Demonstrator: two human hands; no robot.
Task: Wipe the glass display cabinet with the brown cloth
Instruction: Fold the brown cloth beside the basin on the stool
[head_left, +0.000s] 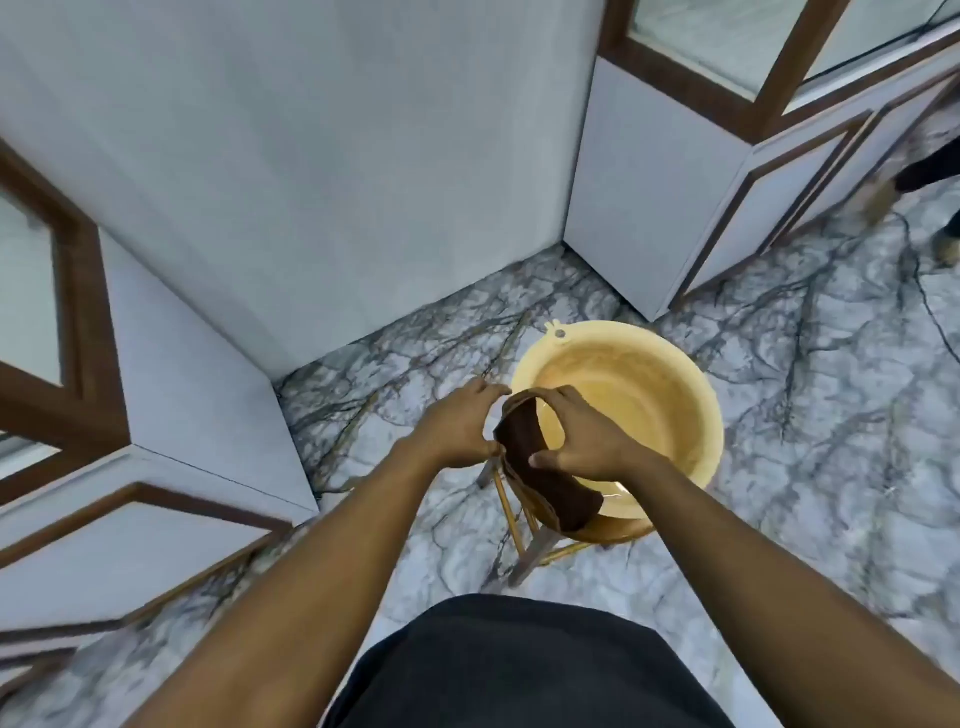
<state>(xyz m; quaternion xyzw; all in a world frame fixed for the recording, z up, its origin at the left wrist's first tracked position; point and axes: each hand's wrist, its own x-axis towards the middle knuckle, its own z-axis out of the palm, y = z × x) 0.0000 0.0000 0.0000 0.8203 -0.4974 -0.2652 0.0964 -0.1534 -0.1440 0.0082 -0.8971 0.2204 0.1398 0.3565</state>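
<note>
Brown cloth (566, 499) — gripped in right hand (587, 441) over basin (709, 415).

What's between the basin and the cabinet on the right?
Only bare marble floor, per the head view. The basin, over which the right hand grips the cloth, stands apart from the cabinet.

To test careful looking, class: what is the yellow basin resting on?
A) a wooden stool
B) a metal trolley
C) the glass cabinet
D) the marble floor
A: the wooden stool shows its seat and legs under the yellow basin, holding it off the marble floor.
</note>
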